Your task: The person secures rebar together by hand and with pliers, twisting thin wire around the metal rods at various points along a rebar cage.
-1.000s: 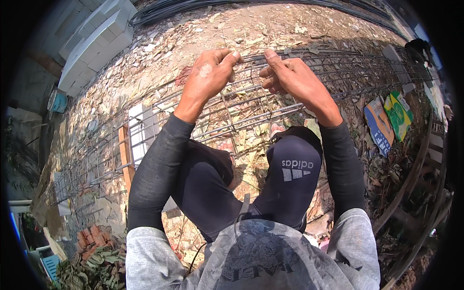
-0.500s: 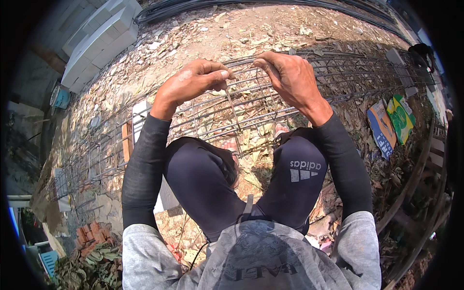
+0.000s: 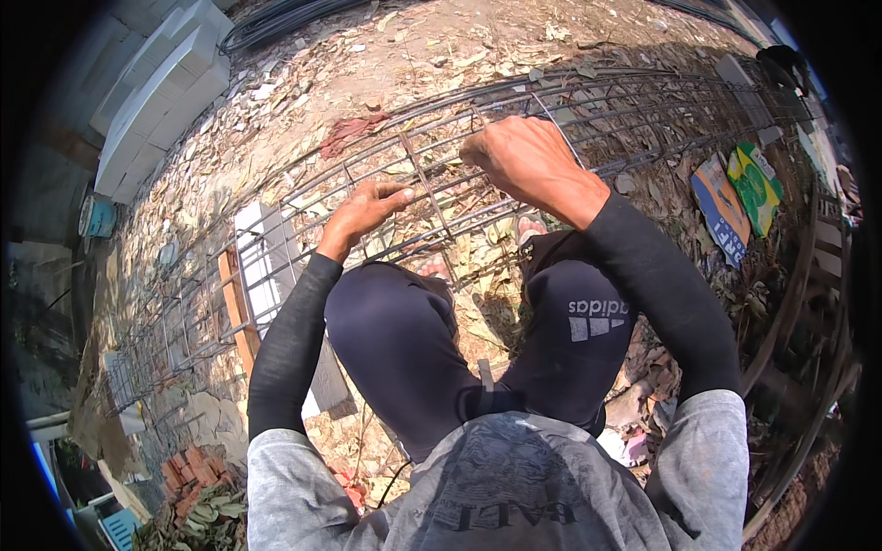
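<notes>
A long reinforcing cage of thin steel bars (image 3: 317, 184) stretches across the ground in front of my knees, with square wire stirrups (image 3: 424, 179) around its bars. Over the near bars is my left hand (image 3: 366, 217), its thumb and forefinger drawn together beside a stirrup; whatever they may pinch is too small to make out. Farther forward and to the right, my right hand (image 3: 533, 165) is closed, knuckles up, above the cage's far bars. Its fingertips point left and are partly hidden, so I cannot see what they grip.
A pale block (image 3: 262, 262) and a brick-coloured piece (image 3: 237, 308) lie under the cage at left. White blocks (image 3: 165, 110) are stacked far left near a blue bucket (image 3: 96, 218). Printed sacks (image 3: 721, 216) lie at right. Broken bricks (image 3: 193, 468) sit lower left.
My left hand has come down, nearer my left knee. My right hand has turned knuckles up and reaches more to the left over the bars. The whole view has shifted slightly.
</notes>
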The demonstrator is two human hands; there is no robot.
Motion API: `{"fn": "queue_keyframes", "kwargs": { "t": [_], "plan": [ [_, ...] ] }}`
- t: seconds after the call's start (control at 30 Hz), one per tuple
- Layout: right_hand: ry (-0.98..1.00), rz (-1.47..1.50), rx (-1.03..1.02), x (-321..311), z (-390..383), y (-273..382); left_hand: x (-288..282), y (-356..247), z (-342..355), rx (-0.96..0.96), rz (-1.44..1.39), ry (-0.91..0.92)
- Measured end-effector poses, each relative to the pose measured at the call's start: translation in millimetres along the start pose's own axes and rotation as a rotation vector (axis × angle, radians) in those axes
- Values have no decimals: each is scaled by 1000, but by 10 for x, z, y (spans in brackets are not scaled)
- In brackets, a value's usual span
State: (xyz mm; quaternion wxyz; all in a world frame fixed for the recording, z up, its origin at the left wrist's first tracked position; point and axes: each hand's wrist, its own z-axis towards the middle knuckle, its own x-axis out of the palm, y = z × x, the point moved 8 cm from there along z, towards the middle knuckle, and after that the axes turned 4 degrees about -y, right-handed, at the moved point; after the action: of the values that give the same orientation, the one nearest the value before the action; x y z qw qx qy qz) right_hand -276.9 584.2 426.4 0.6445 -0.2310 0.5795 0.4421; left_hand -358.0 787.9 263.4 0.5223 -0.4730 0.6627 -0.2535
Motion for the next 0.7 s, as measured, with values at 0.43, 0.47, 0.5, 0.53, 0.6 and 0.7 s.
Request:
{"fn": "queue_keyframes", "kwargs": {
  "t": [0.43,0.47,0.5,0.53,0.6,0.7],
  "plan": [
    [75,-149,-97,425,-76,-281,849,300,177,-156,-210,376],
    [51,-166,-146,444,-40,-229,837,344,174,-189,-201,373],
    [57,-186,-163,493,6,-197,843,352,173,-186,-222,377],
    [57,-181,-166,530,61,-178,830,372,176,-190,-222,373],
    [161,-235,-241,699,114,-135,884,402,173,-258,-284,427],
    [196,-197,-239,898,214,-72,902,363,219,-269,-275,394]
  ]
}}
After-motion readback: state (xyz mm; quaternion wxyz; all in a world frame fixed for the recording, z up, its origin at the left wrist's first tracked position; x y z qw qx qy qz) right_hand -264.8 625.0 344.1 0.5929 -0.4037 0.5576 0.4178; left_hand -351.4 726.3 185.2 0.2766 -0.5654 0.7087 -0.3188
